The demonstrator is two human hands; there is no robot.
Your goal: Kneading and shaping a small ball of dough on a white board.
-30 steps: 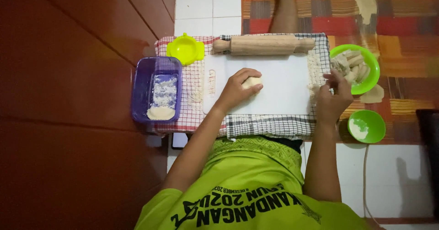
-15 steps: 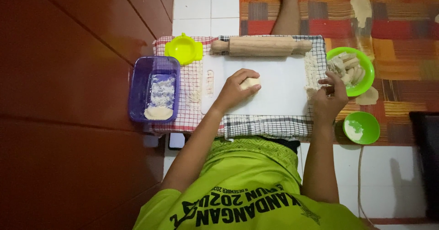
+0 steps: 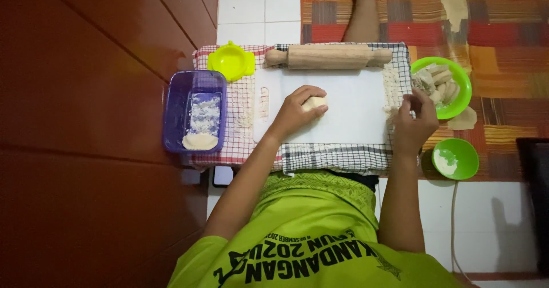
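**A:** Floor setup: white tile, dark red wall on the left side of the head view, patchwork rug at the far end. What do you see up close?

**B:** Nearest me a green shirt, both forearms reaching out. Checked cloth [image 3: 320,157] on the floor, white cutting board [image 3: 354,113] on top of it

**A:** Hands?

**B:** From here the left hand [image 3: 294,113] is cupped, fingers curled over a pale dough ball [image 3: 314,102], which sits on the board, left of its middle. Right hand [image 3: 413,125] is at the board's right edge, fingers bent, loosely closed; I cannot tell if it holds anything

**A:** Off to the sides?

**B:** Purple plastic tub [image 3: 194,112] on the left, floury, with a pale dough disc at its near end. Small green bowl [image 3: 456,159] with white powder near the right wrist. Further out, a larger green bowl [image 3: 461,93] of dough pieces just past the right fingertips

**A:** Far edge?

**B:** Wooden rolling pin [image 3: 329,56] lies across the board's far edge, yellow press mould [image 3: 231,62] left of it. Beyond that a bare leg on the rug, and flat dough pieces lying on the rug
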